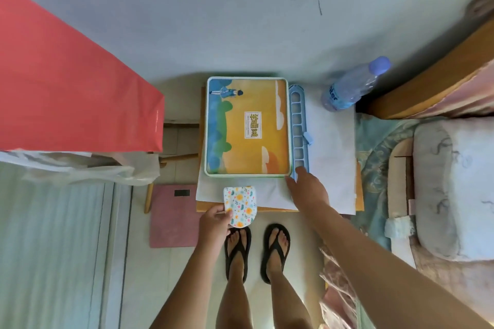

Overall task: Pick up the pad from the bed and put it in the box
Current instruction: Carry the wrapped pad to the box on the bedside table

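Note:
My left hand (213,222) grips a small white pad (240,205) printed with yellow flowers, holding it over the near edge of a low table. The box (247,127) lies flat on that table with its lid on, showing a yellow, blue and green picture and a white label. My right hand (307,187) reaches to the box's near right corner, fingers spread and touching the rim, holding nothing. The bed (454,187) with a pale pillow lies to the right.
A blue plastic hanger rack (298,128) lies along the box's right side on white paper (331,149). A water bottle (352,85) stands at the back right. A red bag (66,83) hangs left, a pink scale (173,216) on the floor, my sandalled feet below.

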Tool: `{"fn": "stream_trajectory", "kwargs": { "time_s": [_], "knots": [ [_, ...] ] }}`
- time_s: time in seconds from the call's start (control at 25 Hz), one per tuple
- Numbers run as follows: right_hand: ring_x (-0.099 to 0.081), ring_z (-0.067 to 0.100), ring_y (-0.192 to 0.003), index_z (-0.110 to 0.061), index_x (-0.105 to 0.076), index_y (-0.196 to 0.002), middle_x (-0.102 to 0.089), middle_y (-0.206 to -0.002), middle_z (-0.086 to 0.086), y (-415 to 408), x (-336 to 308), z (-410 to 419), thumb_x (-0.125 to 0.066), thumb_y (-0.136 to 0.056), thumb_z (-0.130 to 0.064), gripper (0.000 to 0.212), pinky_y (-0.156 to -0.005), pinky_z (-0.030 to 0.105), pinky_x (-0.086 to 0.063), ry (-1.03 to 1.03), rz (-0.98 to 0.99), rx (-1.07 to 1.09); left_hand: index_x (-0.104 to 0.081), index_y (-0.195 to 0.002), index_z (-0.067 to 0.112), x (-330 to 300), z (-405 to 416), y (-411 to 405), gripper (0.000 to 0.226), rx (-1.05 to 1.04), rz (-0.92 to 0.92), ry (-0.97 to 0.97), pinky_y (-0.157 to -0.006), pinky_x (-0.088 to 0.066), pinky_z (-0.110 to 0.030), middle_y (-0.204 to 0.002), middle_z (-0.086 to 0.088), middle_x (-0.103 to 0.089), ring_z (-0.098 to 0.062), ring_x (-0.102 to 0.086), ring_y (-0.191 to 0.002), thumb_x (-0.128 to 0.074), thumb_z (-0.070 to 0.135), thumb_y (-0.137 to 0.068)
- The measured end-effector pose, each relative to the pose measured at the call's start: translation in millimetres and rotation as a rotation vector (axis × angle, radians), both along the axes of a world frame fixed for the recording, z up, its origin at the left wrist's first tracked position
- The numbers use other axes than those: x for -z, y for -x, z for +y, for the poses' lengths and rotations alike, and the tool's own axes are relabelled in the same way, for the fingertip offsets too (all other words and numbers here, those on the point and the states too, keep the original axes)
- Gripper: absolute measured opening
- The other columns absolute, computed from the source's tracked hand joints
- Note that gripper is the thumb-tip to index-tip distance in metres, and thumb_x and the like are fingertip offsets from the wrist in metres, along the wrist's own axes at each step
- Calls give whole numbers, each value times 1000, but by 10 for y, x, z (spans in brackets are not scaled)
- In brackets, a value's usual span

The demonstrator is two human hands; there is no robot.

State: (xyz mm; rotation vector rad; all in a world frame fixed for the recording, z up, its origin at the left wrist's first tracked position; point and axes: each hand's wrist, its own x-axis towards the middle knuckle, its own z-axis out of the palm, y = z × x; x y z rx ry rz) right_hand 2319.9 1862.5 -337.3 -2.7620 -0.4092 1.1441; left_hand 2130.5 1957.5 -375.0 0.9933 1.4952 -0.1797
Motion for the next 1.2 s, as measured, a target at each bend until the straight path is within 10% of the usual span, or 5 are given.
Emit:
{"fn": "stream_trajectory", "kwargs": {
  "time_s": [0.32,0.56,0.76,1.0,1.2],
  "knots": [
    [-52,28,-77,-9,-52,-95,-66,-100,16,-99,249,183,-53,-91,-35,27,-66,33,-40,-135,-2,365,-62,-102,-4,352,44,79,22,-47,60,-112,-75,-53,-42,-106,-27,-68,-41,-66,-98,-63,9,-85],
    [-62,34,-100,-3,-50,-113,-65,-110,17,6,182,325,-42,-94,-8,21,-76,37,-50,39,-180,144,-60,-87,2,319,38,-6,6,-82,57,-80,-48,-38,-24,-102,-30,-68,-21,-55,-64,-62,7,-84],
    [-63,31,-104,-1,-46,-118,-64,-114,16,11,112,393,-52,-88,-2,31,-82,37,-53,154,-205,-31,-60,-98,-7,345,46,-21,17,-65,44,-76,-51,-41,-23,-107,-32,-66,-44,-65,-96,-61,4,-85],
    [-54,33,-114,2,-38,-124,-55,-124,20,71,65,402,-50,-90,-6,37,-90,39,-49,165,-209,6,-59,-93,1,249,47,9,9,-50,18,-80,-53,-50,-23,-106,-24,-67,-28,-64,-85,-62,6,-86],
    [-60,30,-86,-7,-42,-108,-59,-104,14,74,11,355,-38,-97,-22,19,-62,32,-53,-392,128,742,-55,-105,-1,246,27,117,19,-40,2,-98,-47,-50,-17,-114,-22,-62,-37,-63,-104,-58,8,-89]
  ]
}}
